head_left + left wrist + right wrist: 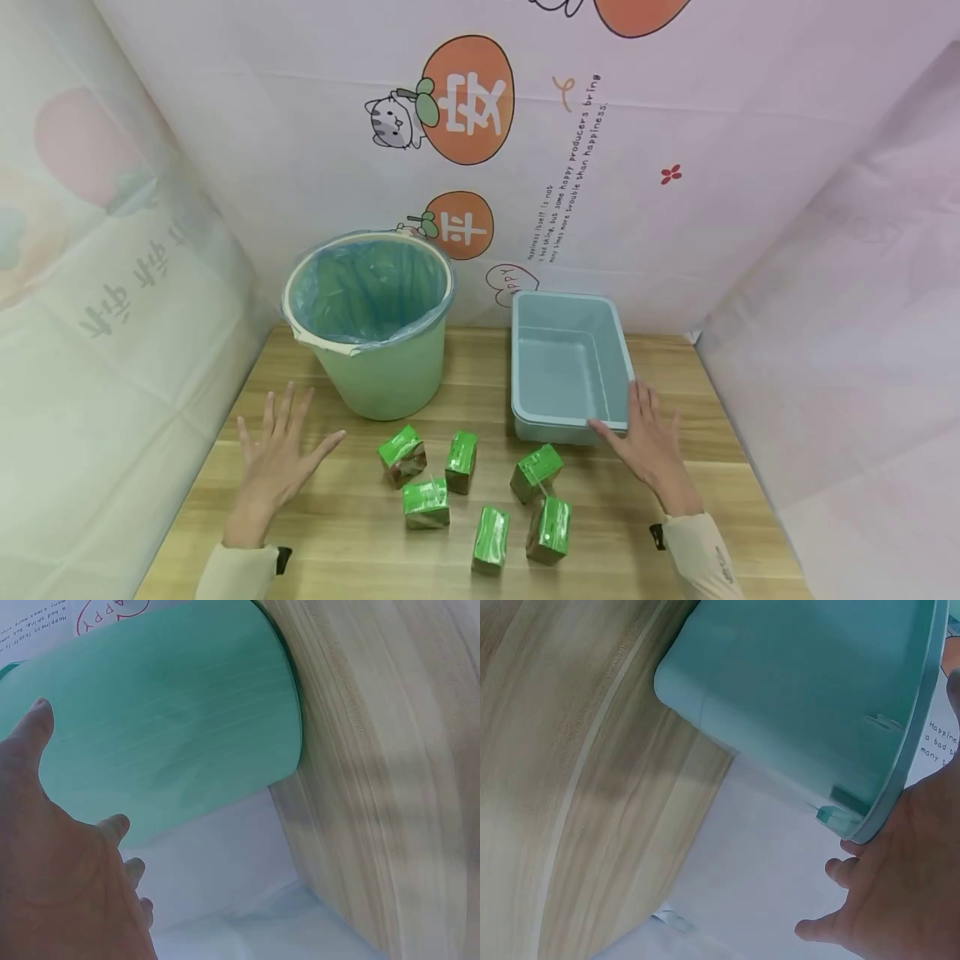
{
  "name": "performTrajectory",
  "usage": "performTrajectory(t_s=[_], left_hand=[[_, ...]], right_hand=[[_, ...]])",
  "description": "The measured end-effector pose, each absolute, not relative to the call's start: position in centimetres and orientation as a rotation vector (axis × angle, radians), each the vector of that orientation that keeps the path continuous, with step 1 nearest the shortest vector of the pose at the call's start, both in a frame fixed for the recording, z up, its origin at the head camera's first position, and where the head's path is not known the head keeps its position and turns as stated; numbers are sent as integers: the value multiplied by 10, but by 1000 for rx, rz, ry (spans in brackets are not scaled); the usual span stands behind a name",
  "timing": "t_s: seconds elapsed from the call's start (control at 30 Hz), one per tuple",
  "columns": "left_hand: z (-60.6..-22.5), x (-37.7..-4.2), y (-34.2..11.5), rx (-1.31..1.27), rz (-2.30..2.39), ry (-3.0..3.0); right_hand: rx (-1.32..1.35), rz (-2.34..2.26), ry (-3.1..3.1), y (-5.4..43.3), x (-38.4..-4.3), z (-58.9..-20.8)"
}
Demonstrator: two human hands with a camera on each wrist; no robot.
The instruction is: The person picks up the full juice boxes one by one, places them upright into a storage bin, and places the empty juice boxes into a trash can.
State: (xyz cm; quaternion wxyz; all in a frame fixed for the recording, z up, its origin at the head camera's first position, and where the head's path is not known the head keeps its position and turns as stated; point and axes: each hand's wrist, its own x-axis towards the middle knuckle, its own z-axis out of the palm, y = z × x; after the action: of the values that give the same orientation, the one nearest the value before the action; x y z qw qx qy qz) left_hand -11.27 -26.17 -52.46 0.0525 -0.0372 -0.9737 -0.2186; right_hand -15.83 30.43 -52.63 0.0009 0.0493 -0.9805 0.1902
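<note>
My left hand [275, 458] has its fingers spread beside a pale green bucket [384, 375] and holds nothing. In the left wrist view the bucket's side [172, 720] fills the space beyond that hand. My right hand [648, 437] is at the near right corner of a light blue rectangular basin [558, 433], fingers spread, thumb and fingertips right at the rim. From the right wrist, the hand [900, 877] overlaps the basin's rim [904, 776]. Several small drink cartons with green tops, such as one carton [491, 537], stand on the table between the hands.
A blue plastic bag [367, 292] lines the bucket, its edge folded over the rim. Behind the wooden table [360, 550] hangs a white printed cloth [637, 208], and pale cloth [825, 317] walls in both sides. The basin has nothing inside.
</note>
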Motion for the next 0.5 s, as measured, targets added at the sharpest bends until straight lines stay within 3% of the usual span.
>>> performTrajectory(t_s=[0.5], left_hand=[[-528,-117,-263,-123,-736,-3009]], right_hand=[[121,598,-3083,301,-166,-531]])
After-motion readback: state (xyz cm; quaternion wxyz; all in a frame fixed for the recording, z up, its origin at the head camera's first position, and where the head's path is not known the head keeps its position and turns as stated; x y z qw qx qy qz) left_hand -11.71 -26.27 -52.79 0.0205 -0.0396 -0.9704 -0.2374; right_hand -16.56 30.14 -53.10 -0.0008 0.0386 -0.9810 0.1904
